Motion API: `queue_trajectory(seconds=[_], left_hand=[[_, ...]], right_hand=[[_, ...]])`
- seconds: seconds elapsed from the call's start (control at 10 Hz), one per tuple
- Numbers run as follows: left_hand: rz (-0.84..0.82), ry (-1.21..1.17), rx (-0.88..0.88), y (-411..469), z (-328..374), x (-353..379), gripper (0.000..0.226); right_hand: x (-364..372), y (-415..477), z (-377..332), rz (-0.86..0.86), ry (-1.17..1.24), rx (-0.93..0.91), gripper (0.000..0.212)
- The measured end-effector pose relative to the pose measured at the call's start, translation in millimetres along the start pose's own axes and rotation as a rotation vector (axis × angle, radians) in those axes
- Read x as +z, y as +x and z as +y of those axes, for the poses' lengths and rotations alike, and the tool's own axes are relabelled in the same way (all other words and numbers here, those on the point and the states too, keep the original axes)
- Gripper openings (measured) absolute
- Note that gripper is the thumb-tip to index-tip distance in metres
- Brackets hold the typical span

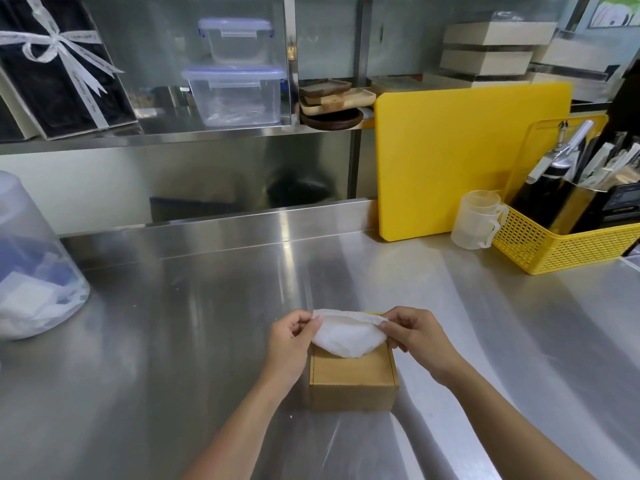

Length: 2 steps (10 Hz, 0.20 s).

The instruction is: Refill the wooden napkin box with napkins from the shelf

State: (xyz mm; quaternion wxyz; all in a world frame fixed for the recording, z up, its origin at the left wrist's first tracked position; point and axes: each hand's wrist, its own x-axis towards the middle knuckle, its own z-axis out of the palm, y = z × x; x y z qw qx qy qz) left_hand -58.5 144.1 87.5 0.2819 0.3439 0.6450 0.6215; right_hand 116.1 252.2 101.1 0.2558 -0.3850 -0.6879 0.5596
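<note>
A small wooden napkin box stands on the steel counter near the front, in the middle of the view. A white napkin bulges out of its top. My left hand pinches the napkin's left edge. My right hand pinches its right edge. Both hands hover just above the box's far top edge. The inside of the box is hidden by the napkin.
A clear plastic bag of white napkins sits at the left. A yellow cutting board leans at the back right, beside clear measuring cups and a yellow basket of utensils. The shelf above holds plastic containers and wooden trays.
</note>
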Motion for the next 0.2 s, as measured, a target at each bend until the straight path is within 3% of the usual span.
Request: queue_trajectory(seconds=[0.2], left_hand=[[0.071, -0.03, -0.065, -1.6, 2.2, -9.4, 0.016]], right_hand=[[-9.2, -3.6, 0.0, 0.094, -0.061, -0.003, 0.015]])
